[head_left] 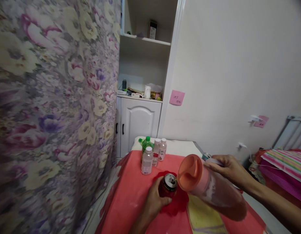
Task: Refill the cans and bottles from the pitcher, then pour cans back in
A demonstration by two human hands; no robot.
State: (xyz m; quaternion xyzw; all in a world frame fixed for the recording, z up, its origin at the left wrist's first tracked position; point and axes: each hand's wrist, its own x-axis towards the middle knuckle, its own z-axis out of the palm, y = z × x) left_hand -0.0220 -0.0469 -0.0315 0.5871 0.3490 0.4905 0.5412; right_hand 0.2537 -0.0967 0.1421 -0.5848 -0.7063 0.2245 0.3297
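My left hand [152, 199] is wrapped round a dark red drink can [169, 184], whose opened silver top faces up. Under the can lies a red scalloped mat or dish [181, 200]; I cannot tell which. My right hand [225, 165] grips the handle of a clear plastic pitcher [222, 196] with an orange lid [188, 174]. The pitcher is tipped on its side, lid toward the can, and brownish liquid shows inside it. No stream between lid and can is visible.
Several bottles, including a clear one with a white cap [147, 162] and a green one [147, 141], stand behind my left hand. A yellow cloth [204, 216] lies under the pitcher on the coral tablecloth [128, 191]. Another can [206, 156] is partly hidden. A floral curtain [55, 113] hangs left.
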